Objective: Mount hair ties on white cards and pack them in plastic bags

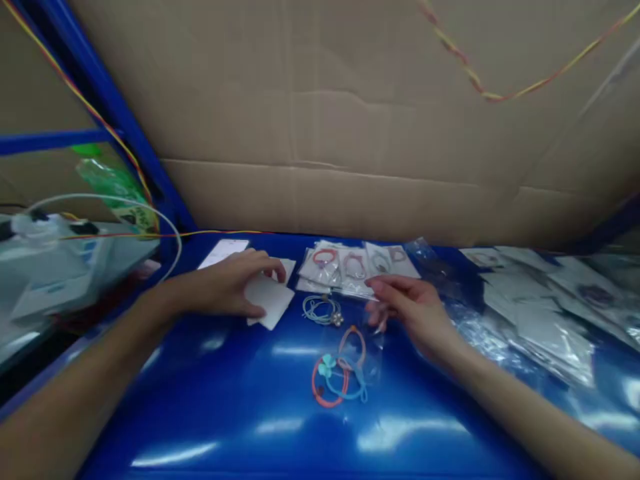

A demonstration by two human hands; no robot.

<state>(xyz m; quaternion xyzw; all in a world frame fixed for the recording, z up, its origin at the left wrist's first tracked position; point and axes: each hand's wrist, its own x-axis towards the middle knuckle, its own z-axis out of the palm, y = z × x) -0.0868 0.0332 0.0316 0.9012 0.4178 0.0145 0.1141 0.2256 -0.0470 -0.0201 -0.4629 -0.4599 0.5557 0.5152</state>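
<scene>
My left hand (235, 283) is closed round white cards (270, 300) at the left of centre, its thumb on the near side and fingers over the top. Pinched in my right hand (413, 307) is a clear plastic bag (373, 353), hanging above the blue table. Through or beside this bag show an orange hair tie (315, 387), a blue hair tie with a flower-like piece (327, 365) and a peach hair tie (353, 330). Between my hands lies a pale blue corded band (320, 310) with a small metallic charm.
Bagged hair ties on white cards (355, 267) lie at the back centre. More bagged cards (535, 300) pile up at right, beside loose clear bags (480, 330). A phone (225, 251) lies behind my left hand. Cardboard (350, 120) walls the back; a white cable (175, 233) curves at left.
</scene>
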